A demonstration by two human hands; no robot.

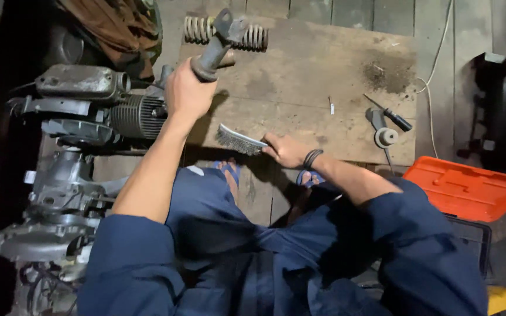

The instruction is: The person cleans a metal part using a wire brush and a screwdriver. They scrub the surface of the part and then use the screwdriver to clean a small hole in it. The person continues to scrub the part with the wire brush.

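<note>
My left hand [187, 93] is raised over the wooden board [323, 76] and grips a dark grey metal shock-absorber part [221, 44] by its lower end, the part tilted up to the right. My right hand [287, 150] holds a wire brush [238, 140] by its handle, bristles pointing left, just below the left hand and apart from the part. A coil spring [229, 32] lies on the board behind the held part. My blue-clad knees fill the bottom of the view.
A small engine with a finned cylinder [136, 116] stands at the left. A screwdriver [390, 114] and a small round part [386, 137] lie on the board's right side. An orange toolbox lid [467, 187] is open at the right. A white cable [437, 58] runs along the floor.
</note>
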